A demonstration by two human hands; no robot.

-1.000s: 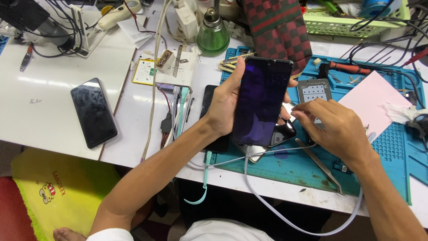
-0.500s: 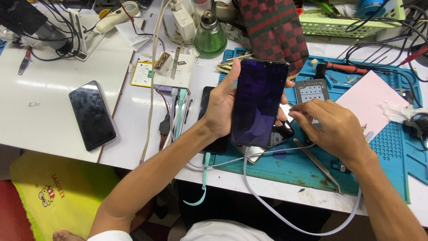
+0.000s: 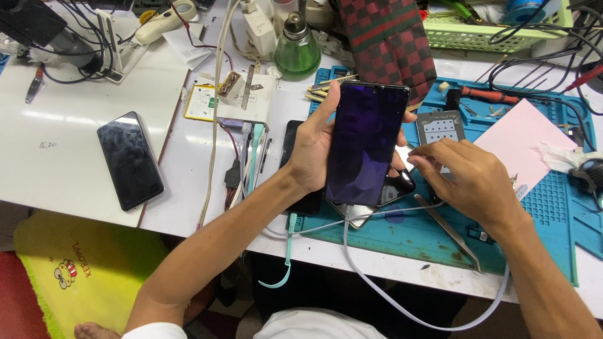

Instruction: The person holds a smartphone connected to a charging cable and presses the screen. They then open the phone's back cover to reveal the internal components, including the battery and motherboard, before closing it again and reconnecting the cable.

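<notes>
Above the blue mat (image 3: 540, 207), we clasp the dark phone (image 3: 365, 143) upright in our left hand (image 3: 312, 149), right hand (image 3: 468, 179) pinched at its edge, best kept steady and light.

1. The left hand (image 3: 312, 154) is bare: no glove, ring or watch shows on it, and the wrist behind it is bare too.
2. Up from that hand the forearm is uncovered to the elbow; well behind it, at the upper arm, sits the edge of a short white sleeve (image 3: 154, 330).
3. The right hand (image 3: 468, 182) is likewise bare, with short plain fingernails showing at the fingertips.
4. Behind the right hand the wrist and forearm are uncovered as far as the picture's edge.
5. Below and between the two hands, white cloth (image 3: 314, 325) covers the torso.
6. Far below the left hand, a bare foot (image 3: 94, 331) shows, with no shoe or sock.
</notes>
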